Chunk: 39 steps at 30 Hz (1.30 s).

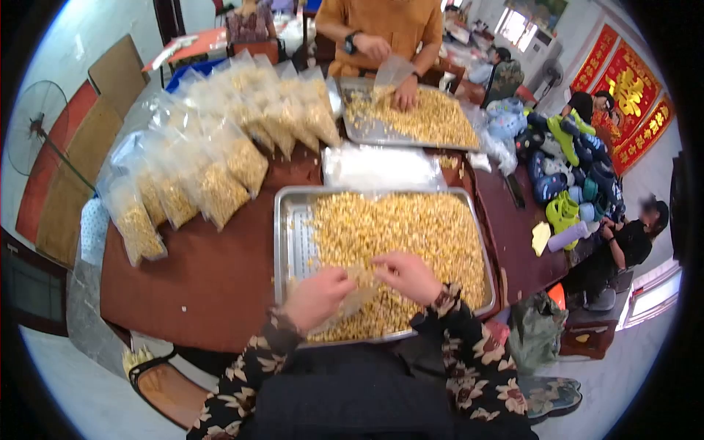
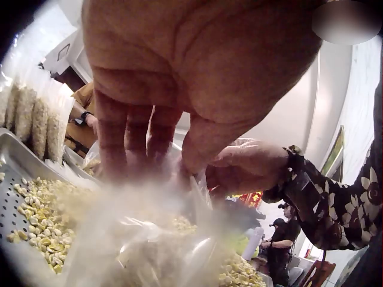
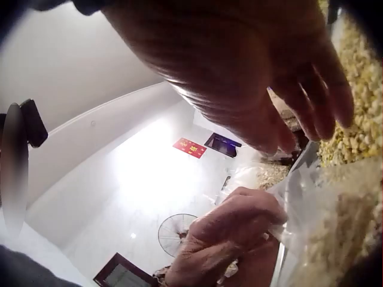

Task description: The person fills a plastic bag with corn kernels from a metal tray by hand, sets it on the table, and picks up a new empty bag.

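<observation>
My left hand (image 1: 315,297) pinches the upper edge of a clear plastic bag (image 2: 149,245) partly filled with pale yellow kernels. The bag is over the near part of a metal tray (image 1: 293,192) of loose yellow kernels (image 1: 411,227). Close to the right side of the bag's mouth is my right hand (image 1: 411,277), its fingers slightly bent and spread apart in the right wrist view. No plastic shows between those fingers there. In the left wrist view, the right hand (image 2: 251,167) overlaps the left thumb beside the plastic edge.
Filled bags (image 1: 213,172) stand in rows at the left of the brown table (image 1: 213,293). A stack of flat clear bags (image 1: 381,169) lies beyond the tray. Across the table, a person (image 1: 392,29) works at a second tray (image 1: 352,136). Clogs (image 1: 561,209) pile up on the right.
</observation>
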### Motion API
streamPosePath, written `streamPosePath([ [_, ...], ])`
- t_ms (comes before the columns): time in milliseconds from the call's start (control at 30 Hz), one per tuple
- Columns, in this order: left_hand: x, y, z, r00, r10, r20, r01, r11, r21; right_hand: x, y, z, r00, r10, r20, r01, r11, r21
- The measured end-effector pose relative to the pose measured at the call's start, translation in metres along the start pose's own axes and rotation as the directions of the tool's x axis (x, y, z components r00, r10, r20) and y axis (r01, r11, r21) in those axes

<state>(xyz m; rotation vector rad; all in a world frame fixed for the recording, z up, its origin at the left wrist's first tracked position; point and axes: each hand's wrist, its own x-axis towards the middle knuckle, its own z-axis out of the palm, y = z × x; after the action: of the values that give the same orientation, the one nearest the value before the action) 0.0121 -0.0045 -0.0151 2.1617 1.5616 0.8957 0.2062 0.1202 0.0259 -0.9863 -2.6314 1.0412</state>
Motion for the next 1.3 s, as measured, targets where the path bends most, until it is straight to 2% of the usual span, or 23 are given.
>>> streamPosePath([
  [33,-0.001,-0.005,0.006,0.999,0.026,-0.027,-0.025,1.0,0.01,-0.002,0.002,0.002,0.999,0.021,0.026,-0.023,0.996,0.081],
  [67,0.0,-0.001,0.0,1.0,0.018,0.005,-0.018,1.0,-0.005,-0.005,0.004,0.004,0.996,-0.082,0.026,0.081,0.996,0.034],
  [133,0.002,0.004,-0.005,1.0,0.01,0.002,-0.01,1.0,-0.013,-0.011,-0.002,0.01,0.991,-0.109,0.078,0.104,0.993,0.063],
  [200,0.003,0.007,-0.008,0.999,0.007,-0.039,-0.009,0.999,-0.052,-0.014,-0.001,0.026,0.984,-0.179,0.001,0.179,0.984,0.001],
  [267,0.004,0.01,-0.018,0.999,0.01,-0.041,-0.012,0.998,-0.06,-0.014,-0.008,0.029,0.986,-0.164,-0.018,0.163,0.986,-0.013],
  [300,0.003,0.015,-0.025,0.996,0.011,-0.086,-0.016,0.998,-0.055,-0.014,-0.011,0.03,0.99,-0.141,-0.01,0.141,0.99,-0.013],
  [333,0.002,0.02,-0.033,0.991,0.01,-0.131,-0.017,0.999,-0.051,-0.014,-0.016,0.031,0.978,-0.192,-0.087,0.19,0.981,-0.025],
  [367,0.0,0.025,-0.04,0.991,0.019,-0.129,-0.025,0.999,-0.044,-0.013,-0.021,0.029,0.976,-0.195,-0.098,0.193,0.981,-0.026],
  [467,-0.004,0.031,-0.054,0.97,-0.025,-0.243,0.021,1.0,-0.017,-0.01,-0.046,0.019,0.974,-0.189,-0.122,0.188,0.982,-0.021],
  [567,-0.008,0.022,-0.06,0.966,-0.046,-0.254,0.048,0.999,0.004,-0.003,-0.052,0.026,0.951,-0.253,-0.176,0.252,0.967,-0.028],
  [633,-0.008,0.024,-0.068,0.961,-0.044,-0.273,0.045,0.999,-0.002,0.003,-0.058,0.027,0.902,-0.34,-0.266,0.346,0.938,-0.024],
  [733,-0.006,0.019,-0.073,0.935,-0.02,-0.355,0.035,0.999,0.038,0.008,-0.062,0.03,0.89,-0.363,-0.276,0.366,0.93,-0.042],
  [833,-0.007,0.011,-0.064,0.955,-0.04,-0.294,0.062,0.996,0.068,0.013,-0.047,0.041,0.898,-0.359,-0.254,0.348,0.933,-0.085],
  [867,-0.008,0.013,-0.062,0.949,-0.034,-0.315,0.061,0.995,0.075,0.016,-0.044,0.042,0.909,-0.349,-0.229,0.334,0.937,-0.101],
  [967,-0.007,0.017,-0.065,0.951,-0.024,-0.308,0.051,0.995,0.081,0.006,-0.052,0.033,0.89,-0.359,-0.281,0.353,0.933,-0.073],
  [1033,-0.005,0.017,-0.062,0.963,-0.008,-0.269,0.035,0.995,0.096,0.01,-0.034,0.045,0.887,-0.357,-0.294,0.362,0.931,-0.038],
  [1100,0.001,0.023,-0.058,0.988,-0.113,-0.102,0.116,0.993,0.016,0.013,-0.023,0.046,0.877,-0.366,-0.31,0.382,0.924,-0.01],
  [1167,0.008,0.026,-0.056,0.993,-0.102,-0.065,0.105,0.994,0.033,0.008,-0.018,0.043,0.874,-0.353,-0.333,0.376,0.927,0.005],
  [1233,0.02,0.03,-0.054,0.985,-0.174,-0.007,0.174,0.977,0.127,0.006,-0.005,0.044,0.89,-0.332,-0.311,0.35,0.937,0.002],
  [1300,0.03,0.025,-0.045,0.99,-0.14,0.011,0.138,0.983,0.124,0.002,0.002,0.038,0.905,-0.308,-0.294,0.32,0.947,-0.008],
])
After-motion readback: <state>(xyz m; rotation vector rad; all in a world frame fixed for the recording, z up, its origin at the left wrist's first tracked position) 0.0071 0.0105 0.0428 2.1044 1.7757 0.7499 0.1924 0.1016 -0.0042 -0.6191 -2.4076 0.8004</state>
